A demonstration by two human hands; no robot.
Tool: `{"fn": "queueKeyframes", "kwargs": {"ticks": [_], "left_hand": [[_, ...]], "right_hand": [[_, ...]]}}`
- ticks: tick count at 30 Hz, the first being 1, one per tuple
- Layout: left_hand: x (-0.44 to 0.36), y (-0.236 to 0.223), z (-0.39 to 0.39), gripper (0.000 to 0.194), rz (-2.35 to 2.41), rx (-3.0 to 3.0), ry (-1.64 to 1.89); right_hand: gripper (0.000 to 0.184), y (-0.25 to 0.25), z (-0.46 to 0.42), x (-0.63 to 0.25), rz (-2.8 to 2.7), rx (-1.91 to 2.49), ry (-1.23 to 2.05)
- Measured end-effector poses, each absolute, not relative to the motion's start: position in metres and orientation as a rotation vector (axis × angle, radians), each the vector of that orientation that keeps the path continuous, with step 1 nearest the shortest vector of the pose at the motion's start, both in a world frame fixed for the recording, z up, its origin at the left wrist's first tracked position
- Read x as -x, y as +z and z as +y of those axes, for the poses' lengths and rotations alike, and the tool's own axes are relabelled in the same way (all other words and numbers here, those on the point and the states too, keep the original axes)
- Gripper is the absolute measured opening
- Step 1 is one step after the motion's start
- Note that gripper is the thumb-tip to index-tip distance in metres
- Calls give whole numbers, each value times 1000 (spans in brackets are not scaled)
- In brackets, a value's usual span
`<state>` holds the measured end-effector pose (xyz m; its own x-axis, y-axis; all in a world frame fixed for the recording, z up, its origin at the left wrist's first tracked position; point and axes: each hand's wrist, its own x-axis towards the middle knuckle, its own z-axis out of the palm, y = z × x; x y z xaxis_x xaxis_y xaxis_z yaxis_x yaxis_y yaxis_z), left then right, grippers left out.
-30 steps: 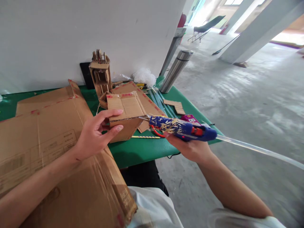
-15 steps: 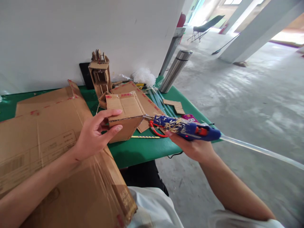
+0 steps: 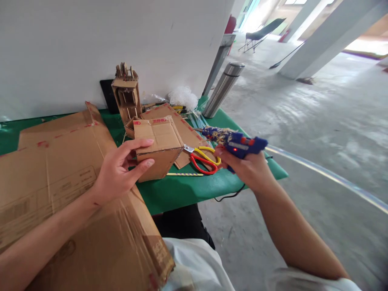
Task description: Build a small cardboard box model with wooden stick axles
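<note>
My left hand grips the near left edge of a small cardboard box, thumb in front and index finger on top. In my right hand is a blue hot glue gun crusted with dried glue; its red light glows and a long clear glue stick trails from its back. The nozzle points left, apart from the box. Below it lie scissors with red and yellow handles. A patterned yellow-and-blue strip rests by the box's lower corner.
A large flattened carton covers the left of the green table. Behind the box stand a cardboard structure and a black tablet-like panel. A steel flask stands at the far right edge, beside white stringy material.
My right hand has drawn the glue gun away from the box's right corner, up and to the right, uncovering the scissors. My left hand and the box stay nearly in place.
</note>
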<state>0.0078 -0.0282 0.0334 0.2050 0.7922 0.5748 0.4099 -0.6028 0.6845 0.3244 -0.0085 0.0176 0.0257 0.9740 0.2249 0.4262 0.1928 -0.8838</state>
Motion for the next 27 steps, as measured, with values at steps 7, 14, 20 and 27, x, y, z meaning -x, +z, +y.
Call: {"fn": "queueKeyframes", "kwargs": {"ticks": [7,14,20,27], "left_hand": [[-2,40,-28,34,1241,-2188,1377],[2,39,-27,33,1227,-2365,1369],[1,30,-25,32,1169,-2487,1334],[-1,29,-24,35,1123,-2486,1332]], "right_hand": [[17,5,51,-376,-1290,1533,1144],[22,-22,100,-419,-1156,1630,1115],[21,-51,142,-449,-1163,1800,949],[36,-80,173,-465,-1313,2017,671]]}}
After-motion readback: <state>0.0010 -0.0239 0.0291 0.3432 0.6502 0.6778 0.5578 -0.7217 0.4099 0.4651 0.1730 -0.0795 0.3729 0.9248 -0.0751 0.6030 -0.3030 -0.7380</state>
